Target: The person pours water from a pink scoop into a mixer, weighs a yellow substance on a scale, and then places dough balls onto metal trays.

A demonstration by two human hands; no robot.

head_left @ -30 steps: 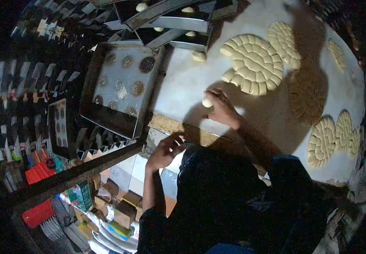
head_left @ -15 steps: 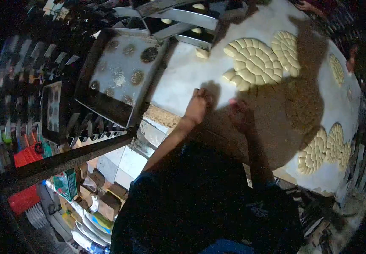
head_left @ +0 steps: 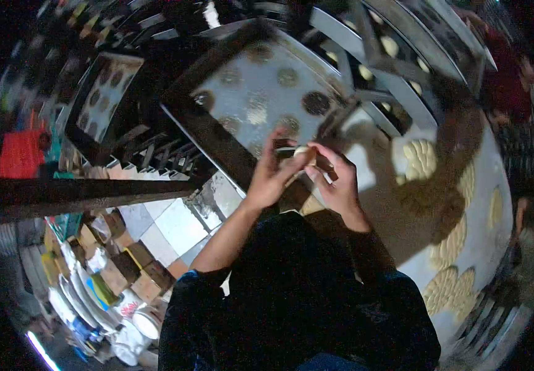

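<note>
A small pale dough ball (head_left: 302, 150) is held between my two hands, just above the near edge of a large dark-rimmed baking tray (head_left: 270, 77). My left hand (head_left: 271, 176) has its thumb and fingers around the ball from the left. From the right, the bent fingers of my right hand (head_left: 339, 184) pinch at it; part of the ball is hidden by the fingers. Round dark marks and a patch of white flour show on the tray's bottom.
Cut dough pieces (head_left: 419, 159) lie in clusters on the pale worktable (head_left: 415, 306). Stacked trays (head_left: 397, 74) with dough balls stand at the back right. A dark bar (head_left: 94, 195) crosses at left, above boxes and bags. Another person (head_left: 508, 77) is at the upper right.
My view has swung left toward the large tray. Both hands have come up from the table and together, with a dough ball now visible between them.
</note>
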